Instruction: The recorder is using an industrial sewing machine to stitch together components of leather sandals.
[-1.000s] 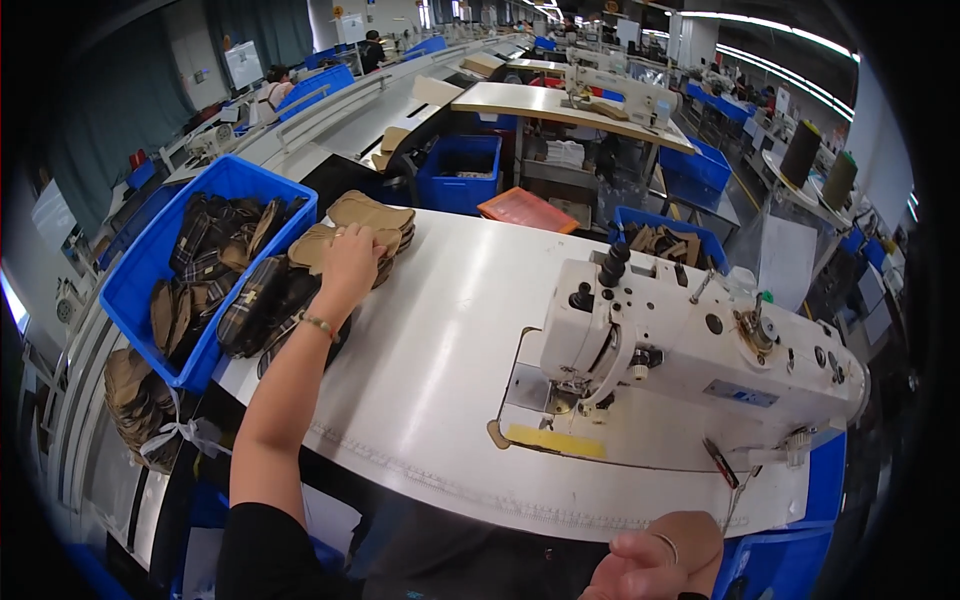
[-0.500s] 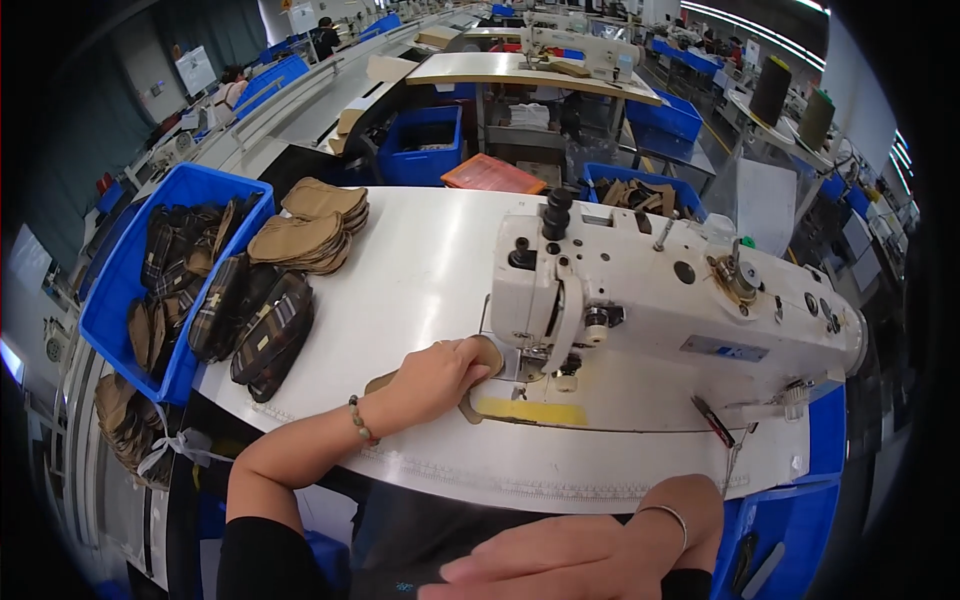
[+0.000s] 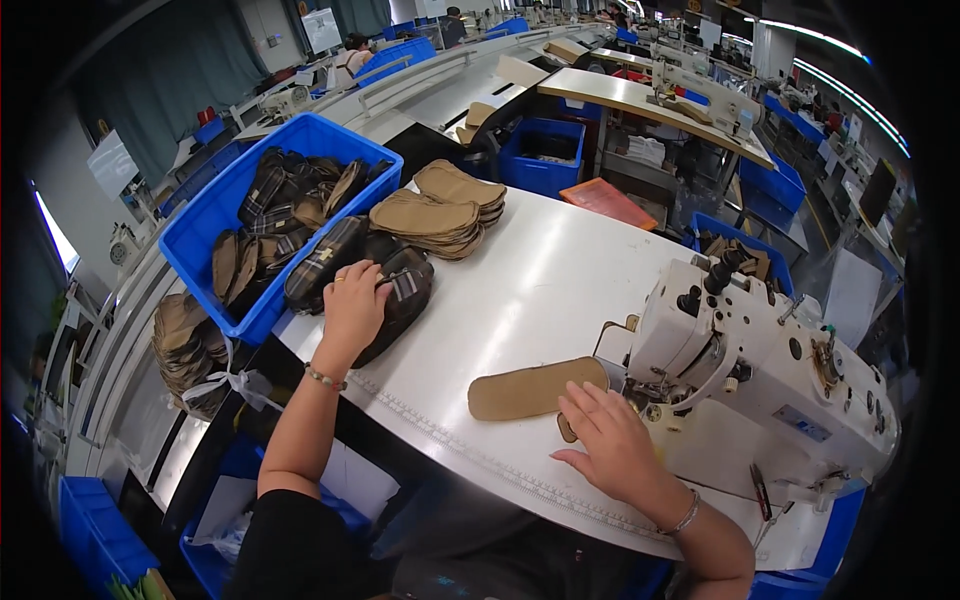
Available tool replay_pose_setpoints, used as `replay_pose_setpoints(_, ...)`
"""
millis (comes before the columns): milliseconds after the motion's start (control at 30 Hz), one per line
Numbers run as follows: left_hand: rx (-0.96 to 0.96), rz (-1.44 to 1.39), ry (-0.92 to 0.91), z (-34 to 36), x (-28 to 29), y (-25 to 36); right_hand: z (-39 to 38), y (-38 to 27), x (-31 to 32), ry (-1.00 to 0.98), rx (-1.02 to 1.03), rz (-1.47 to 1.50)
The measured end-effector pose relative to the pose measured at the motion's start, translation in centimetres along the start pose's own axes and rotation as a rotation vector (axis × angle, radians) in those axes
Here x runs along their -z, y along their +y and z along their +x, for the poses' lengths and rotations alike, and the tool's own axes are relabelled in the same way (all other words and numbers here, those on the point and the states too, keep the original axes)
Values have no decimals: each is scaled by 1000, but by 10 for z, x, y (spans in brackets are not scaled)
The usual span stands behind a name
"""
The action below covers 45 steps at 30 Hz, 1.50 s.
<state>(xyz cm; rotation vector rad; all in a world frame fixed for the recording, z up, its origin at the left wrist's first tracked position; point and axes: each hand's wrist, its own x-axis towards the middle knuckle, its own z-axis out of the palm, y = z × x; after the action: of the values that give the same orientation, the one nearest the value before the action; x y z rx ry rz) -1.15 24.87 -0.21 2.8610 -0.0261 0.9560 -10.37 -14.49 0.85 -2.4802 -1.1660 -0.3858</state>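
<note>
My left hand point(image 3: 353, 305) lies over the dark plaid fabric pouches at the left of the table, fingers bent and a little apart. Its fingertips touch the plaid pouch point(image 3: 407, 290) nearest the tan stack; no closed grip shows. My right hand point(image 3: 612, 445) is open, fingers stretched out, at the near right edge of a long tan fabric piece point(image 3: 530, 390) with rounded ends. That piece lies flat, left of the white sewing machine's point(image 3: 745, 370) needle area. Part of another tan piece point(image 3: 567, 428) peeks out beside my right fingers.
A blue bin point(image 3: 225, 300) of plaid pieces stands at the left. Stacked tan pieces point(image 3: 440, 212) lie beside it. Small snips point(image 3: 762, 490) rest at the machine's near side. Beyond the table are an orange-red flat item point(image 3: 610, 203) and another blue bin point(image 3: 542, 160).
My left hand has left the tan piece by the needle and moved left to the plaid pouches. My right hand has risen from the lower edge to the tan piece. The view has turned left.
</note>
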Motion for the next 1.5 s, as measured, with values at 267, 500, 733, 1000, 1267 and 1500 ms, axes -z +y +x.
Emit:
replay_pose_setpoints(267,-2,-50,8,7,-4,-16,-16,12,-25,-138,-64,-84)
replay_pose_setpoints(500,-163,-157,162,15,60,33,-13,11,-22,-72,-31,-96)
replay_pose_setpoints(733,-270,-714,-451,-36,98,133,-22,-15,-8,39,-304,893)
replay_pose_setpoints(1000,120,-1701,-1216,-69,77,180,-26,-23,4,-66,-584,1504)
replay_pose_setpoints(1267,303,-1707,-1185,-70,65,176,-17,-25,6,-537,-463,1302)
replay_pose_setpoints(1500,177,-1729,-1095,-69,67,190,-26,-30,-3,-284,-626,1379)
